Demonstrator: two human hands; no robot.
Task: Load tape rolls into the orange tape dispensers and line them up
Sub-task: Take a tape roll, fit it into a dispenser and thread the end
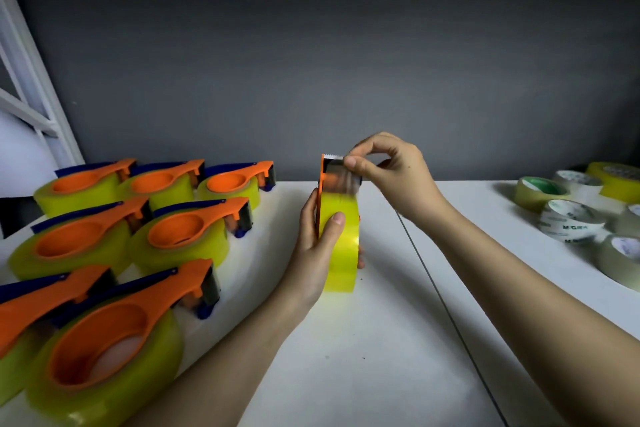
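Note:
My left hand [317, 246] grips a yellow tape roll [341, 246] mounted in an orange dispenser [323, 184], held upright on edge above the white table [363, 357]. My right hand [388, 173] pinches the loose clear tape end [343, 172] at the dispenser's toothed cutter on top. Several loaded orange dispensers [180, 229] with yellow rolls lie flat in rows on the left part of the table.
Several loose tape rolls [568, 218], clear, green-cored and yellow, lie at the table's right edge. A dark seam [443, 298] runs across the table under my right forearm. A grey wall stands behind; a white frame [31, 107] leans at far left.

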